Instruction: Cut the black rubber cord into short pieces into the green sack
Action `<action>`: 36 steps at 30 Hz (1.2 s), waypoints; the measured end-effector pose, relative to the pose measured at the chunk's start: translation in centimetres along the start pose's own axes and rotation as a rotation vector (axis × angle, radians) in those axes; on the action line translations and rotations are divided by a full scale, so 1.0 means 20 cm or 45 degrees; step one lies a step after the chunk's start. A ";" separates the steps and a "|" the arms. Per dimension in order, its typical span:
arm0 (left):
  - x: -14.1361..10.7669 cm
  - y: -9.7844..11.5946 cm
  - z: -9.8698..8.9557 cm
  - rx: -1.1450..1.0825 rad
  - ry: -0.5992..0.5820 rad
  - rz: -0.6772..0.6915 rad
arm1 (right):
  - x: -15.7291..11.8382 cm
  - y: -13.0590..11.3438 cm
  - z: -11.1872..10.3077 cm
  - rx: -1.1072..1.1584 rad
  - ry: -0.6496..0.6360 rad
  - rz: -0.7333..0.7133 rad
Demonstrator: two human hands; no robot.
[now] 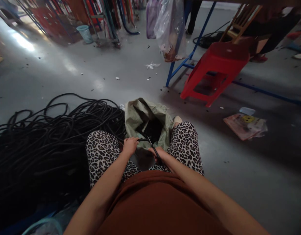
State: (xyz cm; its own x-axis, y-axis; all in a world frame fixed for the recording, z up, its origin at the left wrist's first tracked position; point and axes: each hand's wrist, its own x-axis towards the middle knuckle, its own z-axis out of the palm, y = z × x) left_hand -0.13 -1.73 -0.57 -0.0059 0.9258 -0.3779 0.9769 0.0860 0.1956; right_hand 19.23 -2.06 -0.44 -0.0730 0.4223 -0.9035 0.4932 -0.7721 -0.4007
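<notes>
Head view: our left hand [131, 144] pinching a black cord [143, 140] over an open woven sack [131, 118], between our knees [102, 140]; our right hand [160, 153] gripping scissors [155, 152], blades at the cord; heaped black cords [91, 114], left of sack; red plastic stool [226, 54], ahead right

Black cord [143, 140], scissors [154, 149] at its end

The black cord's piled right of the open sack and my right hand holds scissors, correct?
No: the head view shows the black cord piled to the left of the open sack; your right hand does hold the scissors.
</notes>
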 end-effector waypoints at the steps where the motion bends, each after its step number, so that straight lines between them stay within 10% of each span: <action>1: 0.00 0.00 0.00 0.003 -0.004 -0.006 | -0.01 0.00 0.00 -0.005 -0.005 -0.015; 36: -0.02 0.03 -0.04 -0.025 -0.005 -0.020 | -0.02 -0.02 0.02 0.129 -0.109 0.063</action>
State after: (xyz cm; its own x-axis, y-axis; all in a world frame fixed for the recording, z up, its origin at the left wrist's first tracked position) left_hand 0.22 -1.69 0.41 -0.0200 0.9229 -0.3846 0.9723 0.1075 0.2074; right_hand 18.75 -2.20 0.00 -0.1262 0.3438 -0.9305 0.4082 -0.8369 -0.3646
